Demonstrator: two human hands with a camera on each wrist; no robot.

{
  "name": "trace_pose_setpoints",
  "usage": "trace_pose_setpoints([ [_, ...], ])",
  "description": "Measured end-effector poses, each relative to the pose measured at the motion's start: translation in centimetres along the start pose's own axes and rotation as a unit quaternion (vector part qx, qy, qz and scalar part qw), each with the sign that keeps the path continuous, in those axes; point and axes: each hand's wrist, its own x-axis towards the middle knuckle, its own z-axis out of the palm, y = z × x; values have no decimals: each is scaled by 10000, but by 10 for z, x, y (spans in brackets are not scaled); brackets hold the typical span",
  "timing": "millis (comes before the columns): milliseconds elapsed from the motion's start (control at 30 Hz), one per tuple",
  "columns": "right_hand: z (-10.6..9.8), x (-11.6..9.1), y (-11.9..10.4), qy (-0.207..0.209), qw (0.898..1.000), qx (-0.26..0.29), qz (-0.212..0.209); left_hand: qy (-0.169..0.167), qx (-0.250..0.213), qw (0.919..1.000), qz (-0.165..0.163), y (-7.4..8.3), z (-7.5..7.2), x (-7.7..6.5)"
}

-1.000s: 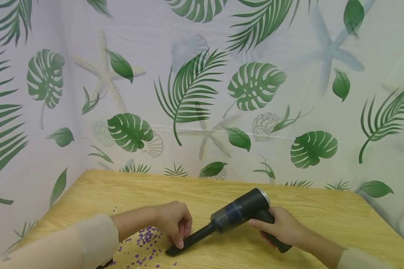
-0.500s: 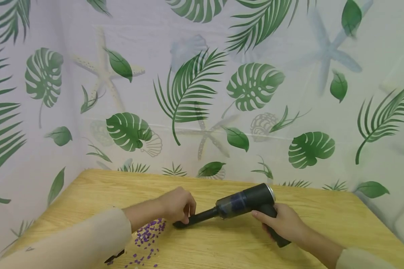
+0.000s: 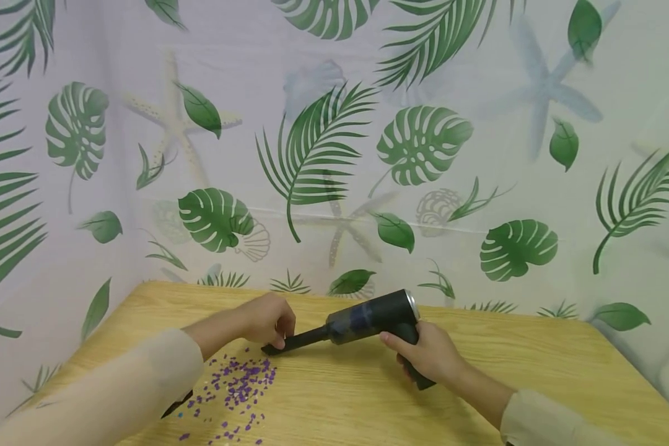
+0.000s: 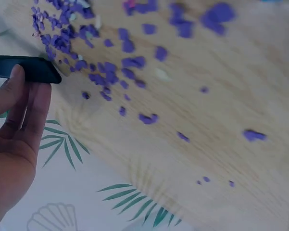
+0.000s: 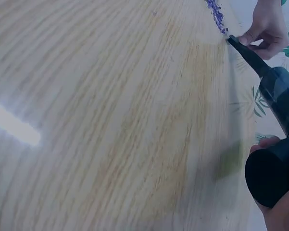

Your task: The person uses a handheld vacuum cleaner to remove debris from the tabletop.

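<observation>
A black handheld vacuum cleaner (image 3: 362, 319) slants across the table, its see-through dust cup in the middle and a narrow nozzle (image 4: 33, 70) at its left end. My right hand (image 3: 437, 353) grips the handle; in the right wrist view the handle's round butt shows close up. Near the nozzle's tip, my left hand (image 3: 267, 319) pinches it between thumb and fingers, as the left wrist view (image 4: 19, 130) also shows. Small purple scraps (image 3: 245, 381), with a few pale ones among them, lie scattered just below the tip.
The wood-grain table (image 3: 479, 384) runs back to a white wall sheet (image 3: 334, 155) printed with green leaves, shells and starfish. A bright light reflection lies on the tabletop in the right wrist view. A dark band shows under the left sleeve (image 3: 145, 378).
Both hands have moved the vacuum cleaner toward the back of the table, and lately to the left. Its nozzle now lies at the far edge of the scraps, more of which show.
</observation>
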Motion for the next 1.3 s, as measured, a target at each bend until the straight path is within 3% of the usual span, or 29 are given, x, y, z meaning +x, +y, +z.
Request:
trace_pose_setpoints([
  [200, -10, -6, -4, -318, 9991, -39, -276, -125, -832, 9965, 23, 14, 3, -21],
  [300, -15, -8, -3, -468, 9979, -15, -437, -139, -1029, 9946, 42, 22, 5, -28],
  [400, -16, -12, -1, -629, 9964, 60, -559, -381, -1406, 9893, -24, 30, 5, -34],
  [533, -12, -19, 2, -980, 9932, 285, -554, -1087, -2098, 9709, -398, 39, 4, -42],
  [633, -9, -24, 3, -1258, 9897, 445, -511, -1627, -2343, 9561, -666, 47, 4, -49],
  [733, -7, -29, 1, -1446, 9865, 524, -562, -1989, -2399, 9474, -735, 54, 5, -55],
  [933, 0, -38, -4, -1595, 9825, 697, -656, -2304, -2327, 9407, -887, 63, 7, -67],
  [1133, 19, -50, -13, -1645, 9799, 725, -869, -2979, -2288, 9196, -1153, 65, 6, -85],
  [1300, 29, -56, -20, -1680, 9767, 744, -1106, -3324, -1742, 9224, -917, 66, 7, -92],
])
